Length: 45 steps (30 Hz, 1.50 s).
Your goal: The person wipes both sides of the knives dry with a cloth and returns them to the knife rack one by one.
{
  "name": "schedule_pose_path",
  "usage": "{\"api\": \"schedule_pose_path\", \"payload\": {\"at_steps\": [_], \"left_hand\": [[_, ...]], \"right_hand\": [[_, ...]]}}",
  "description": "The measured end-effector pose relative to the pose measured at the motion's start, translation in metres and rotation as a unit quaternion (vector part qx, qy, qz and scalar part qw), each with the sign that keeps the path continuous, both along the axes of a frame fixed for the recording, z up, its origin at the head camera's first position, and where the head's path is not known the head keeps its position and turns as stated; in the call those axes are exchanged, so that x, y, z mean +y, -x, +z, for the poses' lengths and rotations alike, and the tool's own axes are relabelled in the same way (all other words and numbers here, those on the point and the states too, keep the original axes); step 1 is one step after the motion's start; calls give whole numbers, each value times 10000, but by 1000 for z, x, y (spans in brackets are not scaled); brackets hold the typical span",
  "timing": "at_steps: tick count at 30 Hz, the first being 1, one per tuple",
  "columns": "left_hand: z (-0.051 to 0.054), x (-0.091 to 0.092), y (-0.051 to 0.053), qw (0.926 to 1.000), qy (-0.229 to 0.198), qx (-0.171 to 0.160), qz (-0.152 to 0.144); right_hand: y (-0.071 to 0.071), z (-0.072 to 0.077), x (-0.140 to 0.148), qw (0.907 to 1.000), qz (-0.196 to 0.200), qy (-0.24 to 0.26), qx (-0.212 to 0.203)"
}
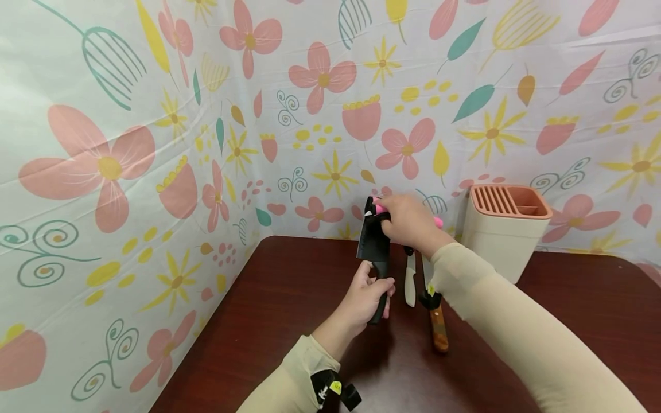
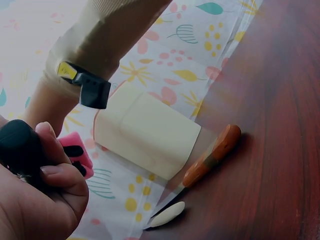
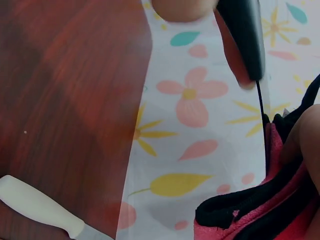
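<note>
Black cleaver (image 1: 374, 244), pink-and-black cloth (image 3: 260, 207), cream holder (image 1: 501, 246), coral top (image 1: 493, 201), white floral backdrop (image 1: 206, 115), reddish-brown table (image 1: 289, 287)

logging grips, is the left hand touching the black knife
Touching: the head view shows the left hand gripping the black knife by its handle.

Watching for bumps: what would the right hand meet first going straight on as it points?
Past its cloth, the right hand would probably meet the black knife first, with the flowered curtain behind; depth is unclear.

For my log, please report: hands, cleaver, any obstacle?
Left hand grips cleaver. Right hand holds pink cloth at blade. No obstacle seen; white-handled knife, wood-handled knife nearby.
</note>
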<state>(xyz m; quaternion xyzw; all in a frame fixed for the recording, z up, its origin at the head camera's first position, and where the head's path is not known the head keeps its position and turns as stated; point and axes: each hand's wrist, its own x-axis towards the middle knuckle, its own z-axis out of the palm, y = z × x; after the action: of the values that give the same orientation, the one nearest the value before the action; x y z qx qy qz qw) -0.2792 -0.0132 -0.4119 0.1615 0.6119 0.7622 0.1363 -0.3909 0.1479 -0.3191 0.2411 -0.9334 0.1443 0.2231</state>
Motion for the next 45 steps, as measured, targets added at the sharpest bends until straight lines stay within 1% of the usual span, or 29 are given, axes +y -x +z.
{"api": "schedule_pose_path", "payload": {"at_steps": [4, 8, 12, 16, 18, 24, 28, 30, 33, 35, 39, 45], "left_hand": [[0, -2, 1, 10000, -49, -8, 78], [1, -3, 2, 9999, -70, -23, 119], [2, -3, 4, 9998, -129, -53, 133], [2, -3, 5, 9996, -216, -1, 157], [3, -4, 5, 9996, -207, 90, 145], [2, -7, 6, 9982, -134, 587, 70], [1, -7, 7, 9970, -121, 750, 114], [1, -7, 7, 9970, -113, 753, 132], [1, -8, 6, 9975, -80, 674, 179], [2, -9, 6, 9978, -52, 628, 203], [3, -9, 7, 9977, -40, 634, 232], [5, -10, 7, 9976, -99, 653, 211]], "right_hand": [[-12, -1, -7, 9996, 185, -115, -158], [-25, 1, -12, 9989, 366, -186, -227], [-38, 4, -15, 9975, 543, -379, -232], [-52, 6, -18, 9960, 669, -547, -227], [-59, 7, -20, 9953, 745, -559, -245], [-79, 7, -26, 9926, 1013, -594, -302], [-88, 8, -28, 9908, 1115, -673, -378], [-92, 9, -29, 9901, 1141, -658, -475], [-95, 11, -28, 9888, 1222, -561, -650], [-96, 13, -28, 9867, 1338, -462, -803], [-95, 18, -25, 9797, 1622, -299, -1142], [-94, 25, -20, 9688, 1893, -313, -1571]]}}
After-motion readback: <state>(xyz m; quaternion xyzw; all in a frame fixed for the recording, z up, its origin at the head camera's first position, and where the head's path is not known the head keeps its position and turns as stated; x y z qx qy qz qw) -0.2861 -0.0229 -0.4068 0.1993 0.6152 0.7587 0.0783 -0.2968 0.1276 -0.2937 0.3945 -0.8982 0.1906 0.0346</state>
